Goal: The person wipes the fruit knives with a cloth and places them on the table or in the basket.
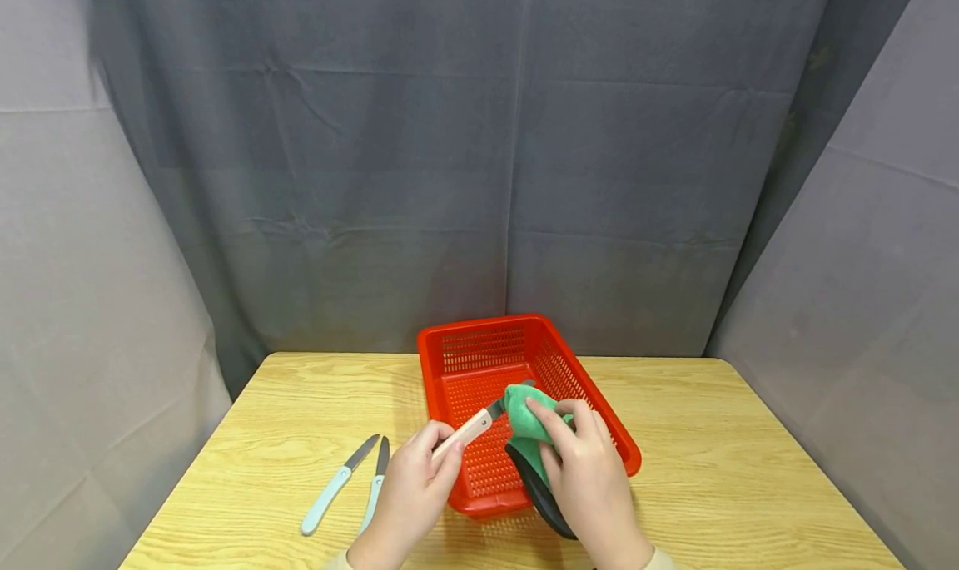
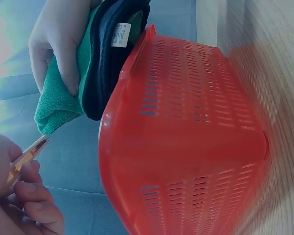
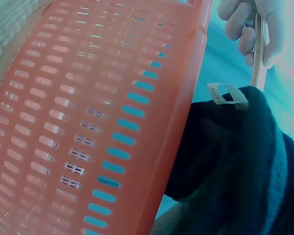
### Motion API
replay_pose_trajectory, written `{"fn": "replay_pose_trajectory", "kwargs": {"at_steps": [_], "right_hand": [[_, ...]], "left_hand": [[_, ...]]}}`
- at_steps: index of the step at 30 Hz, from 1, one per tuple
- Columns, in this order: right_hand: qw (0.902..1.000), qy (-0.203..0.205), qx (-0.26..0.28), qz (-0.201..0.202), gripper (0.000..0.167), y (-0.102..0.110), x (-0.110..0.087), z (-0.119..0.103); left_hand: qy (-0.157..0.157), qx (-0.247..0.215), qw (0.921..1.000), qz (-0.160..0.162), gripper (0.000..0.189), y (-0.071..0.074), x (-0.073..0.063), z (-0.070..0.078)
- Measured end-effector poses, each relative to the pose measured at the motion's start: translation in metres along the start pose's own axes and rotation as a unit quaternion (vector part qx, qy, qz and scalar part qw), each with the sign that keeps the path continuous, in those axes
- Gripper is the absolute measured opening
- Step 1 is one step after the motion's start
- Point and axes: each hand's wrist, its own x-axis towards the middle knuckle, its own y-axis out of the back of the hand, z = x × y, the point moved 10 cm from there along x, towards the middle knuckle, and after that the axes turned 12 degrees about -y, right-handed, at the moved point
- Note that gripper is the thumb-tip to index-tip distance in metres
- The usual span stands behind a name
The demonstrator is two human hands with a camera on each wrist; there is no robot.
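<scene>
My left hand (image 1: 415, 483) grips a small knife by its pale handle (image 1: 463, 437), the blade pointing away to the upper right. A green cloth with a black border (image 1: 524, 412) is folded over the blade, and only a bit of metal by the handle and the tip show past it. With thumb and fingers, my right hand (image 1: 592, 474) pinches that cloth around the blade. Both hands are above the near part of a red plastic basket (image 1: 427, 370). In the left wrist view, a white label (image 2: 120, 35) shows on the cloth's dark border.
Two knives with light blue handles, one farther left (image 1: 326, 500) and one closer to my left hand (image 1: 374, 497), lie on the wooden table (image 1: 734, 470). My left hand partly overlaps the nearer one. Grey curtains (image 1: 375, 179) hang behind and at both sides.
</scene>
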Motion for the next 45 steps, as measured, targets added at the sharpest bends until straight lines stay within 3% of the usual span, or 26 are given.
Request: {"fn": "replay_pose_trajectory", "kwargs": {"at_steps": [12,22,45], "right_hand": [[0.9997,-0.01,0.006,0.02,0.06,0.005,0.005,0.012],[0.9978,0.003,0.018,0.064,0.058,0.018,0.009,0.017],[0.997,0.0,0.029,0.071,0.057,0.024,0.013,0.017]], "left_hand": [[-0.003,0.0,1.0,0.0,0.009,0.0,0.0,0.002],[0.01,0.015,0.9997,0.014,0.008,0.005,-0.001,0.001],[0.032,0.021,0.9989,0.027,0.007,0.004,0.0,-0.006]]}}
